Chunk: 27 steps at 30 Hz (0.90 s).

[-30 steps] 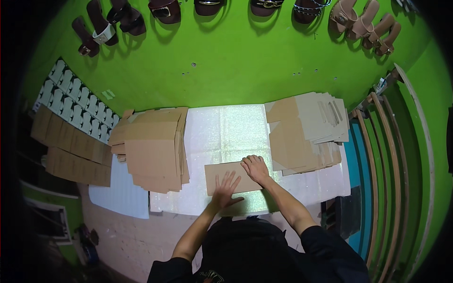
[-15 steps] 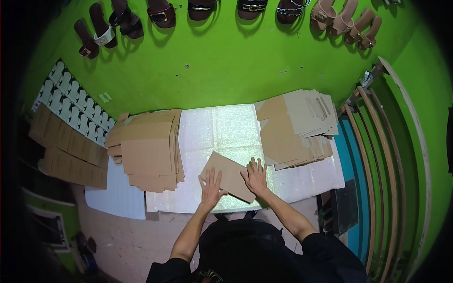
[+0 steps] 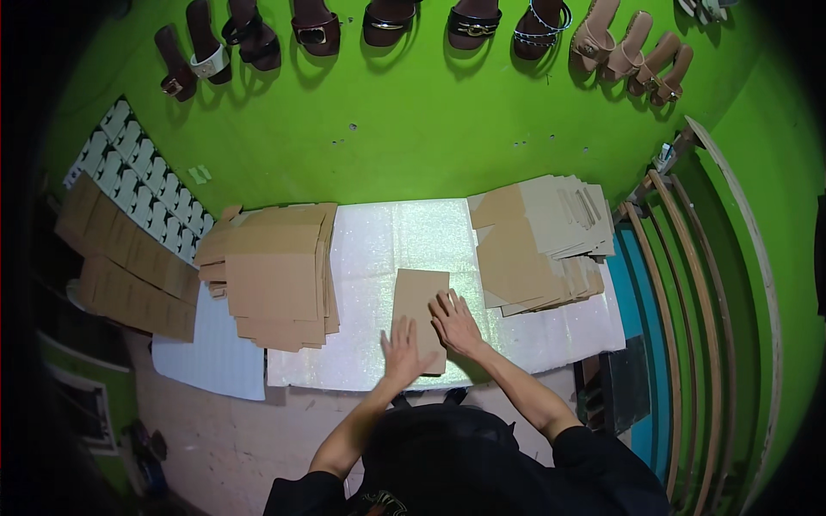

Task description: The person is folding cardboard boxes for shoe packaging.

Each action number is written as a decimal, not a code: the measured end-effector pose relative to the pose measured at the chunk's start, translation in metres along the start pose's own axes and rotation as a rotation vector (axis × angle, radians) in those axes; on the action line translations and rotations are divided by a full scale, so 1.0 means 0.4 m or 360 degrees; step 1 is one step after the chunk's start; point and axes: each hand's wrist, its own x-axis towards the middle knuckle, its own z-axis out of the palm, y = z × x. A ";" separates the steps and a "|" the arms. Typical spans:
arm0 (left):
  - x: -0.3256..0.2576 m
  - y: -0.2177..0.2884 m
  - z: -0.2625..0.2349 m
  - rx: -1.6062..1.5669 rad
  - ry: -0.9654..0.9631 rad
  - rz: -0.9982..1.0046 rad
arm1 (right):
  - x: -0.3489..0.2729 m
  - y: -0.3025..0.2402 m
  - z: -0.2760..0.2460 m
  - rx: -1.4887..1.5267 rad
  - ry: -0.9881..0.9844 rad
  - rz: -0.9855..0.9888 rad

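A folded brown cardboard piece (image 3: 421, 292) lies lengthwise near the front of the glittery white table covering (image 3: 370, 249). My left hand (image 3: 403, 351) rests over its lower left part, fingers spread. Over its right edge lies my right hand (image 3: 455, 323), fingers stretched out and apart. Neither hand is gripping anything. To the left is a stack of flat brown cardboard blanks (image 3: 274, 275); another stack of cardboard blanks (image 3: 525, 258) sits to the right.
Sandals (image 3: 315, 30) hang in a row on the green wall (image 3: 430, 129). Brown boxes (image 3: 142, 292) and stacked white boxes (image 3: 146, 185) stand at the left. Wooden rails (image 3: 688, 301) run along the right side. A pale blue sheet (image 3: 211, 353) covers the table's left end.
The cardboard piece has turned from a slant to nearly straight, its far end swinging right. My left hand has moved right and nearer me; my right hand has shifted slightly left.
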 end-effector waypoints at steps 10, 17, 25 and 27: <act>-0.039 0.020 0.015 -0.0061 -0.0235 0.0093 | 0.048 0.034 0.078 0.0027 -0.0204 -0.0245; -0.088 -0.100 -0.055 -0.0257 -0.0387 0.0299 | -0.057 -0.021 0.043 -0.0177 0.0039 -0.0120; -0.089 -0.170 -0.106 -0.0122 -0.0537 0.0324 | -0.183 -0.093 0.032 0.0106 -0.0164 0.0049; -0.081 -0.135 -0.122 -0.0067 -0.0590 0.0307 | -0.176 -0.086 0.032 0.0018 0.0038 -0.0074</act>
